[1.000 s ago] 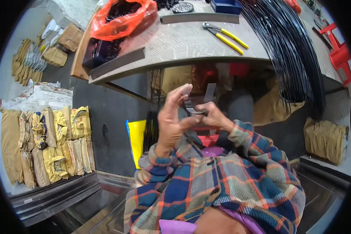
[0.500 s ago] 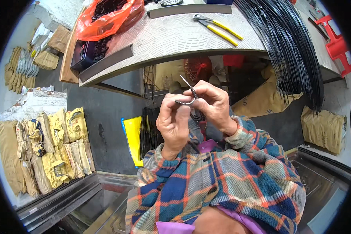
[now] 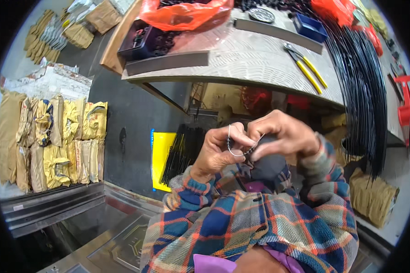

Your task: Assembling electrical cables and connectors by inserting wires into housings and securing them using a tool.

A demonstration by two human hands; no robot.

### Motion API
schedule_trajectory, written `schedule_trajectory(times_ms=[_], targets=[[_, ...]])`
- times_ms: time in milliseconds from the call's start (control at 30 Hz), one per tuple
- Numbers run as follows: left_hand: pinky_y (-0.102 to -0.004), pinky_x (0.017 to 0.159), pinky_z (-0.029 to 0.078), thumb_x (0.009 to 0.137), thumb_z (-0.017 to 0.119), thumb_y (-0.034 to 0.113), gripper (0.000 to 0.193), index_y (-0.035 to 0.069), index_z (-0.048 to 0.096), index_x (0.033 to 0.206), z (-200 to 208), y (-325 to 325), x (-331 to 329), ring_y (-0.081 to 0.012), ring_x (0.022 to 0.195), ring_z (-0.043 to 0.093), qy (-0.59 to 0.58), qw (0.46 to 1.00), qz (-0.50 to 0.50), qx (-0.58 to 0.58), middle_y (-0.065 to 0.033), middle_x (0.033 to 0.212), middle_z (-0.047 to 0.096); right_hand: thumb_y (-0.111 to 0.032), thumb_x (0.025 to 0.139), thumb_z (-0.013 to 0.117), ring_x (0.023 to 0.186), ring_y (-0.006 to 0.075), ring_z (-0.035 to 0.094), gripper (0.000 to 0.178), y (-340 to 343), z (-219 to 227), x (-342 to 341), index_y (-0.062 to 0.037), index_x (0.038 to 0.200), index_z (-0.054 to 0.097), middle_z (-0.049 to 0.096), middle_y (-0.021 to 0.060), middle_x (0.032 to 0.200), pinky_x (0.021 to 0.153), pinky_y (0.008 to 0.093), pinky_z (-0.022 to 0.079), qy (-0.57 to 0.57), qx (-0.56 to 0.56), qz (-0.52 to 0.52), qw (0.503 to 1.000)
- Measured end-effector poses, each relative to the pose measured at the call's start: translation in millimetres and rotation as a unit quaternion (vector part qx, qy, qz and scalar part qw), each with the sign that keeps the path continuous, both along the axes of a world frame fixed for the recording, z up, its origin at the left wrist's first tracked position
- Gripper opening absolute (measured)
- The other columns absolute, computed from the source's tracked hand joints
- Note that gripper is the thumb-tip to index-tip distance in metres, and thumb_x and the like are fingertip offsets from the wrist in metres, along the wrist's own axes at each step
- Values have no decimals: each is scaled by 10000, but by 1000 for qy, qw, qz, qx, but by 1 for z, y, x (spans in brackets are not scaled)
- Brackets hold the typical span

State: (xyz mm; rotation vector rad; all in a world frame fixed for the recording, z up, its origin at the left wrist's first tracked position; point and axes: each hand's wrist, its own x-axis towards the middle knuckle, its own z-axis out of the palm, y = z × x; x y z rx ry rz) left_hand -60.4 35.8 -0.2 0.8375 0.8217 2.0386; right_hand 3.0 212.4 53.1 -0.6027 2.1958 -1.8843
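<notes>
My left hand (image 3: 217, 150) pinches a thin, curved wire-like strand (image 3: 229, 141) between thumb and fingers. Dark bead-like bits sit along the strand, and parts of it look pale and shiny. Close on its right, my right hand (image 3: 287, 136) has thumb and forefinger closed near the strand's other end, around a short dark, beaded stretch. The strand bends in a loop between both hands, in front of my chest. Fingers cover part of it, so how its ends meet cannot be made out. Pliers with yellow handles (image 3: 309, 76) lie on the table beyond my hands.
A patterned worktable (image 3: 255, 59) stands ahead, with a red plastic bag (image 3: 187, 18), a blue tray (image 3: 310, 28) and grey metal strips. Long black rods (image 3: 362, 91) hang over its right end. Brown and yellow packages (image 3: 70, 123) are stacked at left, near a yellow sheet (image 3: 161, 152).
My hands sit lower and further right in the picture, and the strand's bend has turned. My right hand's grip has shifted along it. The view has swung, moving the table right.
</notes>
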Motion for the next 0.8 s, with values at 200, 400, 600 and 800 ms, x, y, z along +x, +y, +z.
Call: schedule_trajectory(times_ms=[200,400,600,800], targets=[[-266,613,342,694,696,80,190,-18,560,784,-11,-14,-9,-144,668,432,-38,995,94,-15,-72,746,467,-115,838,556,763,144,607,170,12,-26,-164,-5,952,618,646,81,840,697,248,475,139,207,-177,952],[-268,609,337,711,725,150,233,-8,601,830,-14,-13,-6,-130,656,417,-41,998,52,-9,-58,739,490,-122,728,580,851,255,576,191,-12,-50,-275,-90,916,590,576,64,895,700,348,485,411,420,-209,781],[-273,604,338,702,723,132,217,4,584,810,-17,-15,-6,-138,632,405,-76,996,42,11,-48,697,459,-142,766,598,801,203,580,134,-2,-34,-250,-87,885,572,572,65,838,707,290,465,459,448,-281,713],[-268,667,363,700,634,39,227,23,493,878,-10,6,-2,-146,688,428,-102,982,160,-25,-55,755,444,-76,782,634,836,138,566,132,13,26,-84,9,875,596,608,76,863,754,264,448,9,-64,-195,979]])
